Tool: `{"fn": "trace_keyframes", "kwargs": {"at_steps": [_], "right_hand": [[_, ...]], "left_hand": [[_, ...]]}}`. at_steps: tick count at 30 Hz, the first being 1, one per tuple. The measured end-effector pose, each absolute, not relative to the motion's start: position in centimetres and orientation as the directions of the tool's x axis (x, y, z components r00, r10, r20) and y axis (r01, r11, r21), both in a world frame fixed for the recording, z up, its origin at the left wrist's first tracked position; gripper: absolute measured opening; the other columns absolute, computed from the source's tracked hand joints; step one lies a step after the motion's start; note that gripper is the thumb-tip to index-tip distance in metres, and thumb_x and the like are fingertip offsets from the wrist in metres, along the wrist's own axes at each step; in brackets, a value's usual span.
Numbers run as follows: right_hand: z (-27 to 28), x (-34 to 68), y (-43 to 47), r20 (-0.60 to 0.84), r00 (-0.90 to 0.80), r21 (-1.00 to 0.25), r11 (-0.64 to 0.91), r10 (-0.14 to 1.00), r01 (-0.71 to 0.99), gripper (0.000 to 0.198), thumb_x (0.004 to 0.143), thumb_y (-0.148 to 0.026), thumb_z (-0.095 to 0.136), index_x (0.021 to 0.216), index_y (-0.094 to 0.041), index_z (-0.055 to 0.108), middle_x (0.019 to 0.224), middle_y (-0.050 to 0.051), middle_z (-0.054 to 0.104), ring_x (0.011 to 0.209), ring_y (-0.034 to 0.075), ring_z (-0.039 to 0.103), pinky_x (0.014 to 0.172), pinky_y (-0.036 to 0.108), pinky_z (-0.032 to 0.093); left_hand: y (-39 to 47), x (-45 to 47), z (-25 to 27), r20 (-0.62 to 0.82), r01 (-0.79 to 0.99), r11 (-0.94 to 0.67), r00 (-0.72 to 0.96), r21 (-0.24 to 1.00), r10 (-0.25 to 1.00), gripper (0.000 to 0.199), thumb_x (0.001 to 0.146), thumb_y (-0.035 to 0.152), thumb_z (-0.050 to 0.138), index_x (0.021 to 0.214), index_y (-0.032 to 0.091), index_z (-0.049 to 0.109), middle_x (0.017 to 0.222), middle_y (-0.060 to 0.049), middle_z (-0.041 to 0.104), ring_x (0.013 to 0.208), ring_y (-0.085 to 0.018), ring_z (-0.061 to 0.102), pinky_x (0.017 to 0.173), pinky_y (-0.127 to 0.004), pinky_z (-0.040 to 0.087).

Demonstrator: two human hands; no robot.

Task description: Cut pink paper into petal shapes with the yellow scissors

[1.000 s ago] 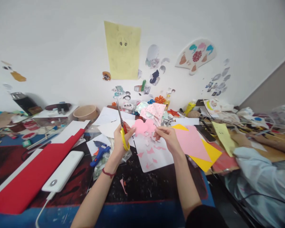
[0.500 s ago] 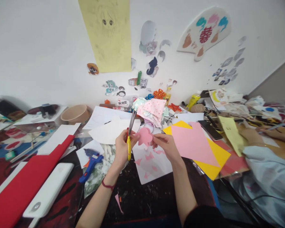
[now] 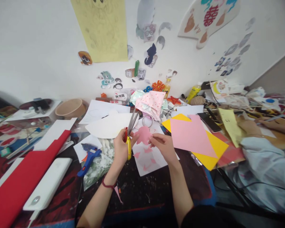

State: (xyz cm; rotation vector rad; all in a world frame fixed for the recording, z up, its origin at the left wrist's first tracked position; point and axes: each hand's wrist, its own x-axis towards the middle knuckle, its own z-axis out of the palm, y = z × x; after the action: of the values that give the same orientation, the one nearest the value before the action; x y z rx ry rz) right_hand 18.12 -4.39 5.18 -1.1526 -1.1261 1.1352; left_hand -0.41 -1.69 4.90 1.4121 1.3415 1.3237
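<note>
A pink paper flower (image 3: 143,135) with rounded petals is held up between both hands. My left hand (image 3: 122,146) is closed around scissors (image 3: 129,144) with yellow and red handles, blades pointing up and away. Its thumb and fingertips also pinch the flower's left edge. My right hand (image 3: 163,145) pinches the flower's right edge. Below it, several pink scraps (image 3: 147,149) lie on a white sheet (image 3: 146,164) on the dark table.
Pink paper (image 3: 192,133) lies on yellow sheets (image 3: 210,158) to the right, near a black phone (image 3: 210,122). On the left are a blue glue gun (image 3: 89,161), a white power bank (image 3: 48,183) and red paper (image 3: 30,177). Another person's sleeve (image 3: 266,177) shows at far right.
My view has tilted down a little, so the wall and table sit higher. The flower seems slightly turned between my fingers; both hands keep their hold.
</note>
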Motion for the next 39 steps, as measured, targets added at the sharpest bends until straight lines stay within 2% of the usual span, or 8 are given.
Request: {"fn": "trace_keyframes", "kwargs": {"at_steps": [4,8,12,16,19,25,32,39], "right_hand": [[3.9,17.4,-6.3,0.03,0.11,-0.996,0.04,0.993,-0.084,0.023,0.08,-0.04,0.075,0.073,-0.018,0.074,0.064,0.003,0.07,0.057,0.013,0.062,0.061,0.028,0.052],[2.0,17.4,-9.2,-0.021,0.033,-0.995,-0.018,0.999,-0.101,0.025,0.08,-0.041,0.075,0.07,-0.018,0.075,0.064,0.004,0.07,0.057,0.015,0.062,0.06,0.029,0.052],[0.0,17.9,-11.5,-0.068,0.037,-0.992,-0.063,0.997,-0.109,0.023,0.078,-0.042,0.076,0.073,-0.02,0.077,0.065,0.004,0.071,0.058,0.018,0.064,0.06,0.033,0.054],[-2.0,20.3,-12.8,-0.068,0.234,-0.992,-0.04,0.97,-0.122,0.017,0.078,-0.039,0.077,0.073,-0.023,0.078,0.063,0.005,0.07,0.057,0.02,0.061,0.058,0.036,0.052],[-3.3,23.0,-13.4,-0.043,0.456,-0.989,0.028,0.889,-0.146,0.018,0.074,-0.038,0.081,0.075,-0.021,0.076,0.06,0.003,0.067,0.055,0.018,0.058,0.057,0.034,0.049],[-4.2,25.6,-14.1,-0.043,0.62,-0.973,0.107,0.783,-0.203,0.03,0.068,-0.041,0.084,0.073,-0.015,0.071,0.054,0.0,0.06,0.051,0.012,0.053,0.051,0.028,0.043],[-4.2,25.3,-13.9,-0.066,0.643,-0.963,0.12,0.763,-0.241,0.029,0.068,-0.038,0.085,0.077,-0.014,0.072,0.056,0.001,0.061,0.051,0.012,0.053,0.049,0.027,0.041],[-4.4,25.5,-13.8,-0.085,0.647,-0.964,0.101,0.757,-0.245,0.028,0.068,-0.037,0.086,0.08,-0.014,0.074,0.055,0.001,0.063,0.049,0.012,0.054,0.047,0.027,0.039]], "left_hand": [[-3.9,-1.4,4.4,0.149,0.266,-0.126,-0.066,0.956,0.987,0.026,0.071,0.032,0.081,0.083,0.018,0.061,0.068,0.004,0.055,0.059,-0.011,0.046,0.058,-0.022,0.037],[-7.2,-2.7,4.5,0.102,0.339,-0.098,0.008,0.936,0.995,0.023,0.071,0.03,0.081,0.081,0.018,0.064,0.071,0.001,0.062,0.065,-0.013,0.054,0.064,-0.023,0.042],[-9.4,-3.2,3.9,0.061,0.409,-0.06,0.01,0.91,0.998,0.026,0.07,0.034,0.08,0.08,0.017,0.064,0.068,0.001,0.064,0.06,-0.014,0.056,0.059,-0.023,0.042],[-9.6,-3.6,2.2,0.033,0.463,-0.014,-0.033,0.886,0.999,0.03,0.077,0.044,0.073,0.089,0.018,0.064,0.077,-0.002,0.071,0.062,-0.017,0.064,0.059,-0.025,0.047],[-9.3,-4.1,1.4,0.029,0.53,0.007,-0.06,0.848,0.998,0.035,0.079,0.048,0.069,0.097,0.019,0.063,0.086,-0.005,0.075,0.073,-0.021,0.07,0.065,-0.028,0.051],[-9.6,-3.7,2.0,0.022,0.737,-0.003,-0.015,0.676,1.0,0.027,0.077,0.037,0.07,0.098,0.021,0.065,0.075,-0.001,0.07,0.061,-0.02,0.064,0.062,-0.028,0.044],[-10.1,-1.6,1.4,0.0,0.885,-0.052,0.059,0.463,0.998,0.025,0.082,0.031,0.067,0.103,0.018,0.065,0.085,-0.006,0.074,0.081,-0.027,0.071,0.067,-0.031,0.045],[-8.9,0.4,0.5,0.054,0.969,-0.072,0.061,0.235,0.997,0.029,0.092,0.032,0.055,0.11,0.009,0.063,0.097,-0.018,0.071,0.089,-0.031,0.069,0.073,-0.035,0.048]]}}
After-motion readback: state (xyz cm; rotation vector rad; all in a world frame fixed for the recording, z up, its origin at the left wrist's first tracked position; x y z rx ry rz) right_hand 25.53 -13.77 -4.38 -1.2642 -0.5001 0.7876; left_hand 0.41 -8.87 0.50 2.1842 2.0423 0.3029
